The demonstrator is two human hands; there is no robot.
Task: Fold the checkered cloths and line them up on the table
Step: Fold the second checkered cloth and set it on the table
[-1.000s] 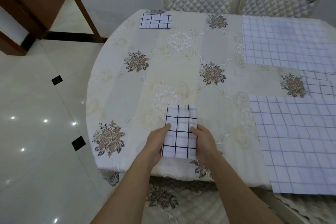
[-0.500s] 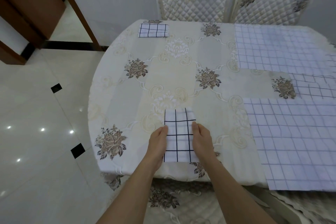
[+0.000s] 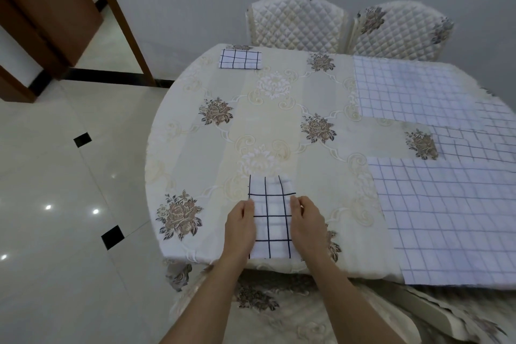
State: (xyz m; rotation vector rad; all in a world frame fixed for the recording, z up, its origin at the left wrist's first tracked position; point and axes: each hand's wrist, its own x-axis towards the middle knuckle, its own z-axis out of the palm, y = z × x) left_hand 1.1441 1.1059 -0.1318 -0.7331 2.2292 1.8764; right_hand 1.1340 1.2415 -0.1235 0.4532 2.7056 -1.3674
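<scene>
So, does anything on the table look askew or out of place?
Only slightly: the near folded cloth has a far right corner where the layers look uneven, not flush. The far folded cloth looks neat.

Round table [image 3: 195, 153], floral cover.

Near edge: folded checkered cloth [image 3: 270, 220], narrow, dark grid on white, flanked by both hands. The left hand [image 3: 240, 229] lies along its left side, fingers straight. The right hand [image 3: 307, 226] touches its right side, fingertips bent onto the fabric, grip unclear.

Far left edge: second folded cloth [image 3: 240, 58], lying flat.

Right side: far unfolded cloth [image 3: 405, 89], middle unfolded cloth [image 3: 480, 145], near unfolded cloth [image 3: 452, 218], overlapping.

Beyond the far edge: left quilted chair [image 3: 296, 22], right quilted chair [image 3: 396, 31].
</scene>
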